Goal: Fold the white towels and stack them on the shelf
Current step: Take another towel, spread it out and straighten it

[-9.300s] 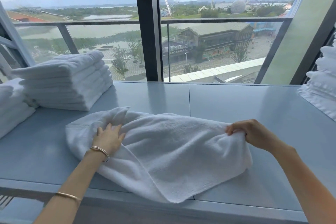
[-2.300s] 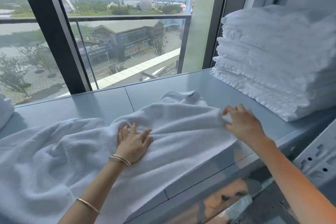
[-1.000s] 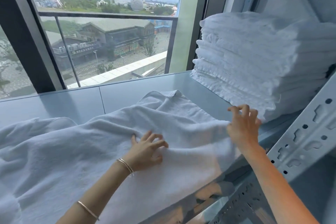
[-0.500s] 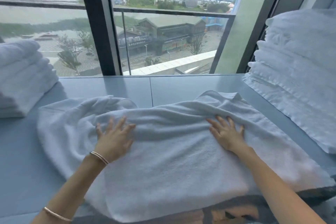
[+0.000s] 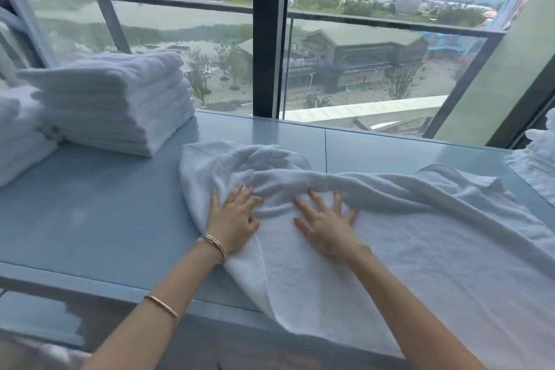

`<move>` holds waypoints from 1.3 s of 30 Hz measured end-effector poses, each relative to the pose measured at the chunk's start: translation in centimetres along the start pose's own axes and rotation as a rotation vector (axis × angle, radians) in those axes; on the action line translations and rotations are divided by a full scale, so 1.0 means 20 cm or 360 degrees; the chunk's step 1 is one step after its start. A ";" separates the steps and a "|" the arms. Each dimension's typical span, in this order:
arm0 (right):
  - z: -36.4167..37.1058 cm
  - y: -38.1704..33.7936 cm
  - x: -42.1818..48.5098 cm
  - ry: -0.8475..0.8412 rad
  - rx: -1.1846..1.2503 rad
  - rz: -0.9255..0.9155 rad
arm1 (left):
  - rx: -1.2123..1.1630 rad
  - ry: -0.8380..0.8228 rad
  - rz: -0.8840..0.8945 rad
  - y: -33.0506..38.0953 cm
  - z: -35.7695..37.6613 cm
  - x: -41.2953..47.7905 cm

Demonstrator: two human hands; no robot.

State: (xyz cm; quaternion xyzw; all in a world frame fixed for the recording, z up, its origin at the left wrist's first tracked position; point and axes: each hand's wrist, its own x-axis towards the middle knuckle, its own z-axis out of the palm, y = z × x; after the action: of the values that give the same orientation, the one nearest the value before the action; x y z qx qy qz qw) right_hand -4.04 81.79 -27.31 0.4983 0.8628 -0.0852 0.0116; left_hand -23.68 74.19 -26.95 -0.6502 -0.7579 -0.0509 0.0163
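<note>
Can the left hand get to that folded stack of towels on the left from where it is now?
Probably yes. The left hand rests flat on the spread towel, holding nothing, and only bare shelf surface lies between it and the folded stack farther back on the left.

White towel (image 5: 390, 243), grey-blue shelf (image 5: 90, 204)

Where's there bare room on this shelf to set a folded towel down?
Bare shelf lies in front of the folded stack, left of the spread towel, and in a strip between that towel and the window. The right end is crowded.
</note>
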 end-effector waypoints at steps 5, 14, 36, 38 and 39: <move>0.00 0.13 0.06 0.0099 -0.0031 0.0082 | 0.0464 -0.0022 -0.0322 -0.18 -0.10 0.00; -0.04 0.25 0.11 0.0221 -0.0019 0.0174 | 0.0602 0.0058 -0.0227 -0.29 -0.17 -0.08; -0.01 -0.34 0.12 0.1018 0.0290 -0.0200 | 0.0086 0.0587 0.0373 -0.60 -0.20 0.13; 0.01 -0.44 0.15 0.0776 0.0318 -0.0255 | 0.0083 0.0451 0.0448 -0.63 -0.16 0.16; 0.03 -0.47 0.16 0.0609 0.0288 -0.0214 | 0.0092 0.0445 0.0467 -0.64 -0.15 0.16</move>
State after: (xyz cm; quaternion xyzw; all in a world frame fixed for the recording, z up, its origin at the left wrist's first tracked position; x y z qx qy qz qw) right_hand -13.70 79.86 -27.04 0.4458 0.8693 -0.0668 -0.2028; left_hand -36.93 75.08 -24.37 -0.7394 -0.6466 -0.1162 0.1472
